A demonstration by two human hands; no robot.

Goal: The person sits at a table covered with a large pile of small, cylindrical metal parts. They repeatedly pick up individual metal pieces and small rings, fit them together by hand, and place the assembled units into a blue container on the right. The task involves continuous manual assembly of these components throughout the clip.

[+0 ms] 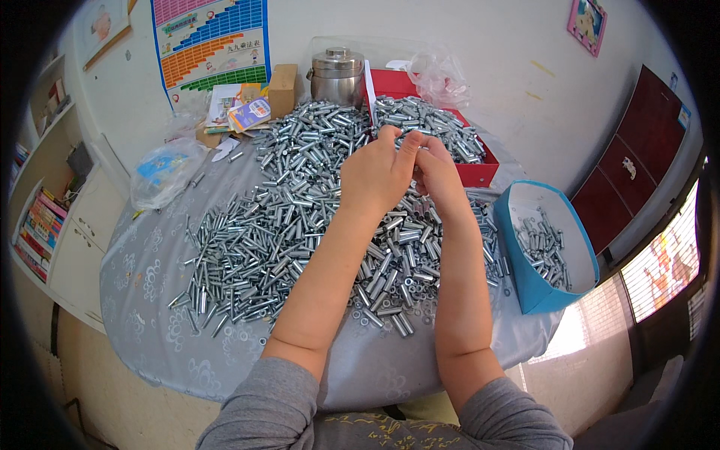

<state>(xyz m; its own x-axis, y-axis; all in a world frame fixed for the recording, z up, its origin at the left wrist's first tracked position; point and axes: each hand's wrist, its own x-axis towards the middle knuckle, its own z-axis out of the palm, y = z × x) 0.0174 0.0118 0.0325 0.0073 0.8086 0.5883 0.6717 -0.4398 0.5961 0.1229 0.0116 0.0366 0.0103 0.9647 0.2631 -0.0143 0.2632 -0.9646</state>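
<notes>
My left hand [379,174] and my right hand [439,174] meet above the middle of a large heap of silver metal parts. Fingers of both hands are bent together at the tips; whatever they pinch is hidden. Thin bolt-like rods [251,244] make up the left side of the heap. Thicker tube-like sleeves [386,274] lie under and between my forearms, with small nuts or washers [367,319] along the near edge. Just beyond my hands, a red box [478,175] holds more of the metal pieces.
A blue fabric bin [534,289] with metal parts inside stands at the table's right. Behind the heap are a steel pot [337,79], a cardboard box [283,90] and a clear plastic bag [441,79]. Another plastic bag [166,174] lies at left on the grey tablecloth [150,300].
</notes>
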